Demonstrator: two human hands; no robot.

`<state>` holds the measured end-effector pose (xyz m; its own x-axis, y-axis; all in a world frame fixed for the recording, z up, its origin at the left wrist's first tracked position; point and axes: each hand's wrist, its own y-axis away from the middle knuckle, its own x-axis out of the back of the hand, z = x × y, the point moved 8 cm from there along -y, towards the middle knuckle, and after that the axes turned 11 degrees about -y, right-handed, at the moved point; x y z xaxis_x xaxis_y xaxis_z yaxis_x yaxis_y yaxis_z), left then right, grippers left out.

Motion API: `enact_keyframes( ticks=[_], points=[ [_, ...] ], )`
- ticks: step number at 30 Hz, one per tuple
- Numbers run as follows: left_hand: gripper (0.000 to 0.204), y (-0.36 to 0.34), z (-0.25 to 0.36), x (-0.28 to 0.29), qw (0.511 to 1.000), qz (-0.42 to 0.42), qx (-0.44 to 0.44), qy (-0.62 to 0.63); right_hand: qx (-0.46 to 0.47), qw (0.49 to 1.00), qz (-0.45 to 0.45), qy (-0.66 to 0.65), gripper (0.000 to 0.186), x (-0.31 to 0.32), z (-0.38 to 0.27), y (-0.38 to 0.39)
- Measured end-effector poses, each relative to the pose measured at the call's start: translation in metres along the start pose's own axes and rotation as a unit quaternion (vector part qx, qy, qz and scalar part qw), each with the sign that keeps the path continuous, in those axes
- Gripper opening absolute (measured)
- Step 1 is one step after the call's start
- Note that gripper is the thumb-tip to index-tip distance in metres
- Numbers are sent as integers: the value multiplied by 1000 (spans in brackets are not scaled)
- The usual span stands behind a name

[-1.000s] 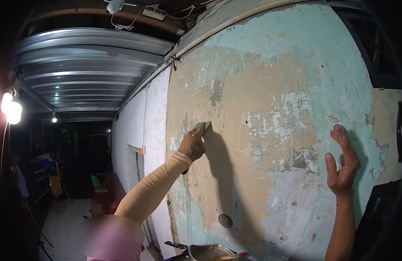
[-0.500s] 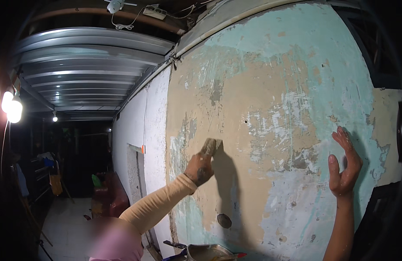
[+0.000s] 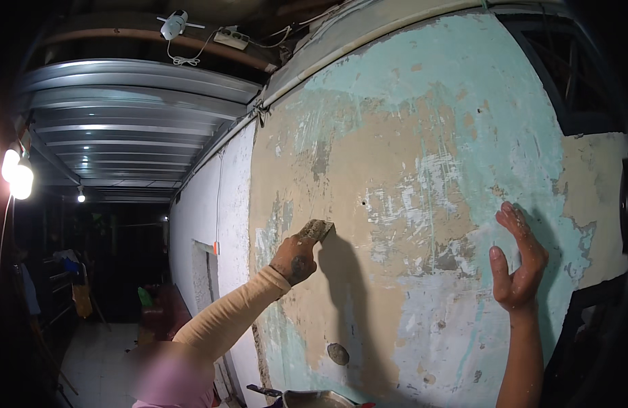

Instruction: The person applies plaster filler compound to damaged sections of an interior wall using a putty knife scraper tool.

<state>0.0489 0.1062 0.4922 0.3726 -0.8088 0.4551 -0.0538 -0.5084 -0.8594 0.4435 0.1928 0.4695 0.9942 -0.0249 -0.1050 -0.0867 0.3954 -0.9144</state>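
Note:
My left hand, at the end of a tan-sleeved arm, is closed around a scraper caked with dried plaster. The scraper's edge lies against a beige patch of the wall, which also shows peeling mint-green, white and pale blue paint. Over at the right, my bare right hand is raised by the green and pale blue part, thumb apart and fingers upward, holding nothing. Whether it touches the wall I cannot tell. Below the left hand, a round dark hole or spot marks the wall.
A metal pan shows at the bottom edge, with a dark-handled tool beside it. Dark window frames bound the wall at right. Down the left side are a dark red sofa, a doorway and lit bulbs.
The view has shifted slightly, so the wall sits further left in it. My left hand has tipped the scraper from nearly upright to a rightward slant. My right hand keeps its pose.

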Motion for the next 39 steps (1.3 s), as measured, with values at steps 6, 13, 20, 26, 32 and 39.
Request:
enact_keyframes(
  ticks=[6,13,20,26,32,39],
  points=[
    [67,-1,-1,-15,997,40,56,-37,-10,999,24,-28,45,3,4,-1],
    [35,-92,-29,-2,993,47,-26,-107,-19,1000,-5,-6,43,-3,4,-1],
    [44,-142,-41,36,991,63,-39,-109,-39,998,17,-41,43,-4,3,-6],
    [63,-31,7,-34,984,141,-48,93,-42,999,7,-26,41,4,8,-2],
    [45,7,58,-1,999,35,9,5,-36,999,-11,-26,43,0,5,0],
    [24,5,46,-16,996,-38,72,-31,-26,999,-2,-21,42,-1,3,-5]
  ],
)
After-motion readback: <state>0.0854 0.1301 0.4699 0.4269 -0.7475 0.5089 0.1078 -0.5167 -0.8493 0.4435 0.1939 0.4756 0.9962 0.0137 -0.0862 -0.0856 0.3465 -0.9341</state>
